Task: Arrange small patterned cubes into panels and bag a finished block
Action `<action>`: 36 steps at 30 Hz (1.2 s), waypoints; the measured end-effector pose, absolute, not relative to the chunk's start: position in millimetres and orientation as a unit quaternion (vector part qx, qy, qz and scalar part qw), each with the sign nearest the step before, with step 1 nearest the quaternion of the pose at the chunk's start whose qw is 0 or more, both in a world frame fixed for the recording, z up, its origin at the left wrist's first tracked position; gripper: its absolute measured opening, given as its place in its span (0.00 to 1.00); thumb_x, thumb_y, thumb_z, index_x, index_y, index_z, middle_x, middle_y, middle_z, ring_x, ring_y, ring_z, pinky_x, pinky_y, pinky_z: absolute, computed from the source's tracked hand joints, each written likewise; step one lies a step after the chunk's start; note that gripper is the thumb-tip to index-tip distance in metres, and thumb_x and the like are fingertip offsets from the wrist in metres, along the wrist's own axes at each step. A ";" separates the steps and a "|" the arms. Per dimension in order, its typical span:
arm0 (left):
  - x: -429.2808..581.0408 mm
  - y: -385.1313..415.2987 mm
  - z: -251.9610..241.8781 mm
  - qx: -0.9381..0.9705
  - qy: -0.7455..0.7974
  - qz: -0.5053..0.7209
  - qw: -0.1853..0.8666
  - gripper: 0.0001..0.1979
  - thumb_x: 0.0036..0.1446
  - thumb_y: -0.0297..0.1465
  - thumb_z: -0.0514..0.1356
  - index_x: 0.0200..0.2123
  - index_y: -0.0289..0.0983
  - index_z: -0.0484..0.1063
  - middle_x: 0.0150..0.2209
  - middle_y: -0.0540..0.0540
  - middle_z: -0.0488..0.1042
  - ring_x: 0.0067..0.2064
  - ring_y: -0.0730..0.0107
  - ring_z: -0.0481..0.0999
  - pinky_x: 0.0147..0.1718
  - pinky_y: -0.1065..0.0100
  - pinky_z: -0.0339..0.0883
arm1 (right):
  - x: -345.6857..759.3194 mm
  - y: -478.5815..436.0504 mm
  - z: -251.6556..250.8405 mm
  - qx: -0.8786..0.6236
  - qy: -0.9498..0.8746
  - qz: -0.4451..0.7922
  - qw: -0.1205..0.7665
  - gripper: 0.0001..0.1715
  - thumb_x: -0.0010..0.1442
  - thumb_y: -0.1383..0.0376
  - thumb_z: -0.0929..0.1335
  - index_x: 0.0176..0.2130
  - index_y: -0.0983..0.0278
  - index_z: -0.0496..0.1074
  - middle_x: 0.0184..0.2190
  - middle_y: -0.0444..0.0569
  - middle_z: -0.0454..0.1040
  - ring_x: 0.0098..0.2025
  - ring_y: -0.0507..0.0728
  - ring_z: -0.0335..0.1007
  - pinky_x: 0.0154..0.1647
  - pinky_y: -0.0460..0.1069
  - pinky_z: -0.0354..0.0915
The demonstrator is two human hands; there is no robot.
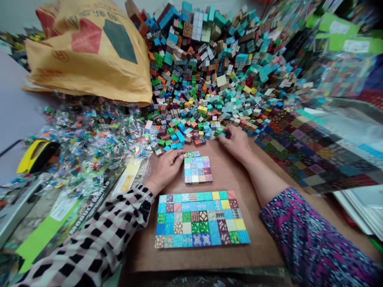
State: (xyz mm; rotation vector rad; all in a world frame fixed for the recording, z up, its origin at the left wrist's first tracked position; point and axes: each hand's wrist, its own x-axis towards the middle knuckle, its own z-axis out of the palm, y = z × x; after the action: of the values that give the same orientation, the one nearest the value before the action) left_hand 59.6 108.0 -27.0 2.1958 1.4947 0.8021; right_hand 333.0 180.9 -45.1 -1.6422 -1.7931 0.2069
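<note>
My left hand (166, 167) rests on the brown board (236, 247), its fingers curled against the left edge of a small block of patterned cube tiles (197, 169). My right hand (236, 139) reaches to the near edge of a big heap of small coloured cubes (209, 71), fingers bent and pinched at the cubes; whether it holds one is hidden. Below the small block lies a larger finished rectangle of cubes (200, 219), touched by neither hand.
A yellow sack (89, 52) lies at the back left. Clear plastic wrappers (86, 139) litter the left side, beside a yellow tool (34, 153) and green printed cards (60, 223). Bagged sheets of cubes (314, 155) are stacked on the right.
</note>
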 end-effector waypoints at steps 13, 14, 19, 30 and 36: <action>60.4 105.8 -21.4 0.781 0.550 0.251 0.159 0.14 0.66 0.34 0.54 0.50 0.37 0.74 0.48 0.44 0.78 0.50 0.62 0.76 0.52 0.58 0.69 | 319.7 156.0 -14.5 -0.577 -0.763 0.145 0.252 0.09 0.55 0.69 0.68 0.38 0.64 0.74 0.38 0.53 0.76 0.40 0.61 0.71 0.41 0.53 0.65; 60.0 106.6 -23.0 0.782 0.545 0.255 0.162 0.14 0.66 0.34 0.55 0.50 0.36 0.74 0.48 0.43 0.78 0.50 0.63 0.76 0.52 0.58 0.69 | 314.5 153.7 -13.1 -0.559 -0.765 0.186 0.261 0.07 0.55 0.68 0.68 0.37 0.63 0.74 0.38 0.52 0.76 0.40 0.60 0.71 0.41 0.53 0.66; 57.7 110.2 -30.8 0.800 0.521 0.254 0.155 0.14 0.67 0.33 0.54 0.51 0.37 0.74 0.45 0.44 0.77 0.48 0.63 0.76 0.50 0.57 0.70 | 296.0 143.9 -11.5 -0.451 -0.794 0.326 0.247 0.05 0.60 0.66 0.68 0.38 0.60 0.75 0.40 0.50 0.79 0.43 0.59 0.73 0.46 0.54 0.67; 54.3 110.8 -36.9 0.809 0.483 0.280 0.185 0.16 0.67 0.34 0.53 0.53 0.39 0.73 0.46 0.43 0.75 0.48 0.63 0.75 0.50 0.57 0.70 | 301.4 145.5 -16.4 -0.431 -0.761 0.405 0.266 0.11 0.65 0.65 0.64 0.44 0.58 0.75 0.48 0.49 0.78 0.50 0.60 0.73 0.56 0.60 0.66; 55.3 111.4 -37.6 0.797 0.484 0.294 0.210 0.16 0.67 0.32 0.53 0.55 0.39 0.71 0.50 0.43 0.76 0.51 0.64 0.75 0.53 0.57 0.68 | 302.5 138.3 -5.2 -0.424 -0.782 0.394 0.230 0.34 0.56 0.52 0.72 0.59 0.59 0.68 0.54 0.54 0.72 0.52 0.63 0.70 0.53 0.61 0.67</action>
State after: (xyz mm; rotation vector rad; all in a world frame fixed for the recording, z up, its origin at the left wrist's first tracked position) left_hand 55.3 111.4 -37.6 2.2157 1.3459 0.8171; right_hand 302.5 138.3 -5.2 -1.1670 -2.1515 1.0845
